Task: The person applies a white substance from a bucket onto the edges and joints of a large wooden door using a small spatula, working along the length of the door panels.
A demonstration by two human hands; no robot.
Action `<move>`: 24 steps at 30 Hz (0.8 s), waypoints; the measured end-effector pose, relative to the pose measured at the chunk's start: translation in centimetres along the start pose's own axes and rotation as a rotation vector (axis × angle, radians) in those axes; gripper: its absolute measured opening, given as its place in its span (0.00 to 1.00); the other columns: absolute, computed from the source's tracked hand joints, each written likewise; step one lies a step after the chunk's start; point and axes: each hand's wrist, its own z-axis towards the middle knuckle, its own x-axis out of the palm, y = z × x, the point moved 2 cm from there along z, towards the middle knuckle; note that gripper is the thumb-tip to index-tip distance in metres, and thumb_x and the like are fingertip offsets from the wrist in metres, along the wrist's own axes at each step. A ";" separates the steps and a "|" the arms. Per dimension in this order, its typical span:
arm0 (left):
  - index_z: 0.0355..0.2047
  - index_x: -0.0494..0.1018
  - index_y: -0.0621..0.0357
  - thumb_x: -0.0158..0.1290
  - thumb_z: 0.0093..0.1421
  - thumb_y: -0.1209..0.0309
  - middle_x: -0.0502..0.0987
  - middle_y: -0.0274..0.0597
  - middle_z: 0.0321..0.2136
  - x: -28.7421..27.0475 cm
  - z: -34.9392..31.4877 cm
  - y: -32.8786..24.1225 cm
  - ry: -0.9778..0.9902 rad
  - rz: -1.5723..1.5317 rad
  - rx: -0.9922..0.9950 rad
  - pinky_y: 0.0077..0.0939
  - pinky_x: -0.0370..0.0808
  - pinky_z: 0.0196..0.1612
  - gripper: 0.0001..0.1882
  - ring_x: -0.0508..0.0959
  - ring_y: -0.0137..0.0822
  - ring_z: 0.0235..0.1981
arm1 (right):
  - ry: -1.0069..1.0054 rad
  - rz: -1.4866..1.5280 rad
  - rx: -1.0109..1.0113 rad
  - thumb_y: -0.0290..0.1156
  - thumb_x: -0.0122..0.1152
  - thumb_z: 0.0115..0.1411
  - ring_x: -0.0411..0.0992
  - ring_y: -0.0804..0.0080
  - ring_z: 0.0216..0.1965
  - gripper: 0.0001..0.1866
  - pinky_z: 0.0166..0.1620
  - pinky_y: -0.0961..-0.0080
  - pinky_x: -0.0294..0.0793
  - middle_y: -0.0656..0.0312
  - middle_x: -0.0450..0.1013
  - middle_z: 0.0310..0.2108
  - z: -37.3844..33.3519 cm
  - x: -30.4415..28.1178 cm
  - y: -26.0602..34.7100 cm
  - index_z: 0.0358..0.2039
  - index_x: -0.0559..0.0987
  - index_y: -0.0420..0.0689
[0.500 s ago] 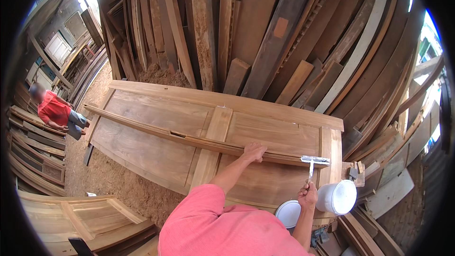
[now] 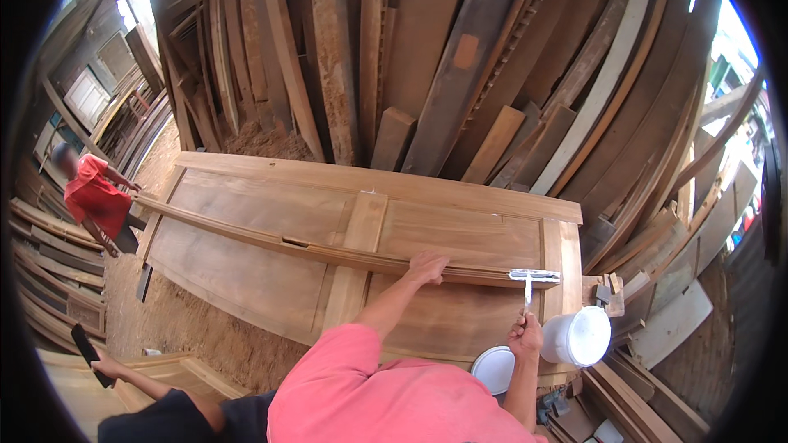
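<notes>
A long, narrow wooden strip [image 2: 246, 230] with a slot in it lies lengthwise across a panelled wooden door [image 2: 443, 320]. Near the strip's right half, my left hand [image 2: 428, 267] is closed over it. My right hand [image 2: 525, 335] grips the handle of a T-shaped spreader [image 2: 529, 277], whose wide head is coated in white. That head rests at the strip's right end. Close to the right hand stands a white bucket [image 2: 574, 336], its round top facing me. A round white lid [image 2: 495, 371] lies just left of my right forearm.
Timber boards [image 2: 443, 49] lean along the far side. On the left stands a person in a red shirt [image 2: 97, 193]. At lower left, another person's hand [image 2: 108, 367] holds a black, flat object [image 2: 89, 353] over a second panelled door [image 2: 176, 367]. Planks [image 2: 648, 402] lie at lower right.
The view has shifted slightly. Another person's dark-sleeved arm has come in at lower left with the black object. The person in red has turned and stretched out an arm. My hands keep their holds.
</notes>
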 end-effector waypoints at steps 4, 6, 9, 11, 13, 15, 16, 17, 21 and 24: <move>0.43 0.76 0.50 0.66 0.47 0.68 0.82 0.46 0.41 -0.9 1.8 -3.9 0.249 0.014 -0.034 0.49 0.76 0.47 0.21 0.80 0.53 0.48 | -0.028 -0.013 -0.005 0.37 0.57 0.67 0.60 0.85 0.15 0.03 0.19 0.82 0.61 0.77 0.68 0.20 0.3 -2.5 1.3 0.35 0.76 0.55; 0.43 0.76 0.49 0.66 0.49 0.63 0.82 0.47 0.40 0.2 2.4 -2.2 0.199 0.062 -0.017 0.50 0.77 0.43 0.21 0.81 0.54 0.46 | -0.009 -0.031 0.004 0.36 0.60 0.64 0.60 0.85 0.15 0.05 0.18 0.83 0.61 0.77 0.68 0.19 0.3 -1.1 1.6 0.31 0.74 0.57; 0.47 0.76 0.49 0.66 0.51 0.59 0.82 0.48 0.40 -0.6 2.2 0.0 0.193 0.156 -0.033 0.50 0.78 0.45 0.23 0.81 0.52 0.45 | 0.025 -0.060 -0.004 0.34 0.60 0.64 0.60 0.83 0.15 0.06 0.18 0.82 0.57 0.73 0.68 0.18 2.1 1.3 0.3 0.29 0.74 0.54; 0.44 0.77 0.51 0.66 0.49 0.58 0.82 0.49 0.39 0.0 0.6 2.6 0.076 0.053 -0.080 0.50 0.78 0.44 0.22 0.81 0.52 0.43 | 0.081 -0.069 0.015 0.35 0.57 0.65 0.60 0.83 0.15 0.07 0.19 0.81 0.58 0.73 0.67 0.18 1.9 2.7 -0.2 0.29 0.73 0.53; 0.42 0.78 0.51 0.66 0.48 0.57 0.83 0.49 0.38 -0.6 2.6 -0.1 0.281 0.129 -0.018 0.50 0.78 0.44 0.22 0.82 0.52 0.43 | 0.179 0.003 0.034 0.36 0.55 0.67 0.60 0.83 0.15 0.07 0.20 0.81 0.60 0.73 0.68 0.19 2.1 0.8 1.2 0.30 0.73 0.53; 0.42 0.79 0.50 0.67 0.46 0.56 0.83 0.48 0.37 0.9 4.1 -5.5 0.292 0.272 -0.005 0.50 0.78 0.43 0.23 0.82 0.53 0.43 | 0.143 0.064 0.022 0.36 0.54 0.68 0.61 0.83 0.15 0.06 0.20 0.81 0.61 0.74 0.68 0.19 1.5 -2.9 2.9 0.32 0.72 0.54; 0.42 0.79 0.50 0.67 0.46 0.56 0.83 0.48 0.37 0.9 3.1 -3.2 0.303 0.264 -0.024 0.50 0.78 0.43 0.23 0.82 0.53 0.43 | 0.003 0.046 -0.022 0.36 0.53 0.68 0.61 0.84 0.16 0.06 0.20 0.81 0.61 0.74 0.68 0.20 -1.4 -2.3 2.4 0.32 0.72 0.54; 0.42 0.78 0.49 0.68 0.46 0.55 0.83 0.48 0.38 0.7 1.9 -1.0 0.261 0.157 -0.027 0.50 0.78 0.43 0.24 0.82 0.53 0.43 | 0.021 0.003 0.003 0.36 0.53 0.68 0.61 0.84 0.15 0.06 0.20 0.81 0.60 0.75 0.68 0.19 -1.6 0.0 1.4 0.32 0.72 0.54; 0.45 0.77 0.46 0.68 0.47 0.55 0.83 0.46 0.37 1.0 0.2 6.4 0.126 0.096 -0.064 0.49 0.78 0.42 0.25 0.82 0.52 0.43 | 0.119 -0.081 0.078 0.34 0.59 0.64 0.57 0.84 0.14 0.07 0.18 0.81 0.58 0.75 0.66 0.18 0.5 5.0 -0.8 0.29 0.72 0.57; 0.35 0.78 0.50 0.66 0.48 0.61 0.83 0.46 0.35 1.4 2.6 1.4 0.194 0.045 -0.070 0.47 0.77 0.39 0.15 0.82 0.50 0.41 | 0.040 0.004 0.074 0.36 0.59 0.65 0.59 0.86 0.14 0.06 0.17 0.81 0.59 0.77 0.66 0.18 1.8 0.3 -0.2 0.31 0.73 0.57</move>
